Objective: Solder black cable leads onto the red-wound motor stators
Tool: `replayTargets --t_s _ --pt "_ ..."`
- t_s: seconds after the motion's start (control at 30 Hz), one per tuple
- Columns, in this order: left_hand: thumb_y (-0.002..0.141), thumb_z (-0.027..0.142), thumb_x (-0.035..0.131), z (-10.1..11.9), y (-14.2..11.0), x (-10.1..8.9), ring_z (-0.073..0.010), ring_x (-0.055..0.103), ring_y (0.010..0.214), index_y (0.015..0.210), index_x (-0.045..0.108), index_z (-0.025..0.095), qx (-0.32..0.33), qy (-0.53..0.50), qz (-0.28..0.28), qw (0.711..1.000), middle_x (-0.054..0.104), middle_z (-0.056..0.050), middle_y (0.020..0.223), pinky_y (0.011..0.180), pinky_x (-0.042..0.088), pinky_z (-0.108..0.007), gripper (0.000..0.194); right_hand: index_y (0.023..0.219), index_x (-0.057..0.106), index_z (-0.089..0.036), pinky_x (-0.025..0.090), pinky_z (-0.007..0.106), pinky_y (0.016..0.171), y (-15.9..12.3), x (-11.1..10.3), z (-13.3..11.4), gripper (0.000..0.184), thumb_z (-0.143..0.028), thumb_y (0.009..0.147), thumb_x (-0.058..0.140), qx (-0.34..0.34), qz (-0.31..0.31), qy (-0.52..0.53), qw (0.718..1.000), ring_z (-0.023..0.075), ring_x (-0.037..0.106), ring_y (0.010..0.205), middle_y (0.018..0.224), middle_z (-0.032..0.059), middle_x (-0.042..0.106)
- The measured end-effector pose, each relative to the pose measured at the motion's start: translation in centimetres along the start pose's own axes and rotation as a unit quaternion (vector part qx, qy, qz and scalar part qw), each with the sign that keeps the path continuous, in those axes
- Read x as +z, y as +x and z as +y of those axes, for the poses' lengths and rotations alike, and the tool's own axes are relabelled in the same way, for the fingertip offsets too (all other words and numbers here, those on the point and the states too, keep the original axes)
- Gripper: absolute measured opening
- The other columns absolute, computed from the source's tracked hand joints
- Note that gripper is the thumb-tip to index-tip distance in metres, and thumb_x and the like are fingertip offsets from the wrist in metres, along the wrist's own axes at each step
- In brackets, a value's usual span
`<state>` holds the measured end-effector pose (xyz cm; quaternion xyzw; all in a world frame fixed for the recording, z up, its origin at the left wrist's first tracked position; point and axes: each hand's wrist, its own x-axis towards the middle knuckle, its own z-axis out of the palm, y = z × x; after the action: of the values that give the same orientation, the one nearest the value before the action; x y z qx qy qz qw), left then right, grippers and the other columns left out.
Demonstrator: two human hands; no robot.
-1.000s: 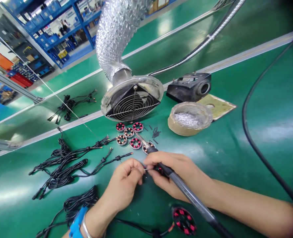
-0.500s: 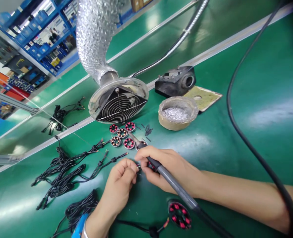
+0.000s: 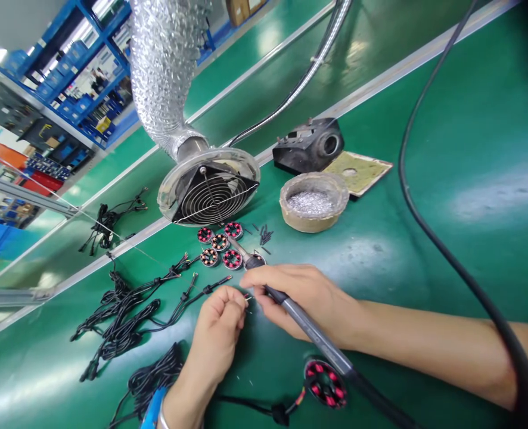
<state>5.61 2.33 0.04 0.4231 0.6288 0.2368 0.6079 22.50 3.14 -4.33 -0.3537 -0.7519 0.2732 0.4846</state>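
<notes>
My left hand [image 3: 219, 333] is closed in a pinch, with short thin wire ends [image 3: 248, 297] poking out past the fingertips. In my right hand [image 3: 311, 304] lies a soldering iron [image 3: 311, 328], gripped like a pen and slanting up to the left. Its metal tip [image 3: 235, 243] points among several motor stators [image 3: 232, 259] with red or copper windings, close to the fume hood. Both hands' fingertips are close together but apart. Below the right hand is another red-wound stator [image 3: 325, 383], joined to a black cable [image 3: 250, 406].
A fume extractor hood [image 3: 214, 190] hangs behind the stators. To its right stand a bowl of shiny solder bits [image 3: 314, 205], a black iron stand [image 3: 308, 146] and a yellow sponge [image 3: 357, 173]. Bundled black cables [image 3: 121, 304] lie at left; small black tubes [image 3: 265, 235] are scattered nearby.
The camera view has shifted slightly. Both hands keep their grips and nearly the same places. A red-and-black piece glimpsed by the right fingers no longer shows.
</notes>
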Motion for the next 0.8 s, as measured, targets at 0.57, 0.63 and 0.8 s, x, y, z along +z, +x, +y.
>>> replayTargets --t_s 0.57,0.63,0.8 --pt "0.082 0.037 0.051 -0.5 -0.1 -0.2 -0.0076 0.022 0.048 0.072 0.048 0.019 0.033 0.06 -0.011 0.998 0.035 0.008 0.055 0.045 0.015 -0.022 0.021 0.119 0.056 -0.027 0.048 0.031 0.051 -1.0 -5.6 -2.8 0.038 -0.011 0.086 0.05 -0.013 -0.015 0.033 0.999 0.0182 0.061 0.057 0.069 0.0017 0.063" --pt "0.083 0.038 0.051 -0.5 -0.1 -0.2 -0.008 0.023 0.049 0.072 0.049 0.019 0.034 0.061 -0.01 0.998 0.036 0.008 0.056 0.046 0.016 -0.023 0.022 0.113 0.056 -0.027 0.049 0.031 0.054 -0.9 -5.4 -2.9 0.037 -0.008 0.082 0.049 -0.003 -0.022 0.045 0.999 0.0178 0.062 0.058 0.072 0.0014 0.066" --pt "0.084 0.038 0.053 -0.6 -0.2 -0.2 -0.0087 0.025 0.051 0.071 0.049 0.019 0.034 0.065 -0.011 0.997 0.037 0.007 0.057 0.048 0.018 -0.023 0.023 0.101 0.059 -0.024 0.047 0.028 0.051 -0.6 -5.1 -2.7 0.026 -0.009 0.081 0.049 0.003 -0.046 0.059 0.997 0.014 0.057 0.052 0.067 -0.0013 0.062"
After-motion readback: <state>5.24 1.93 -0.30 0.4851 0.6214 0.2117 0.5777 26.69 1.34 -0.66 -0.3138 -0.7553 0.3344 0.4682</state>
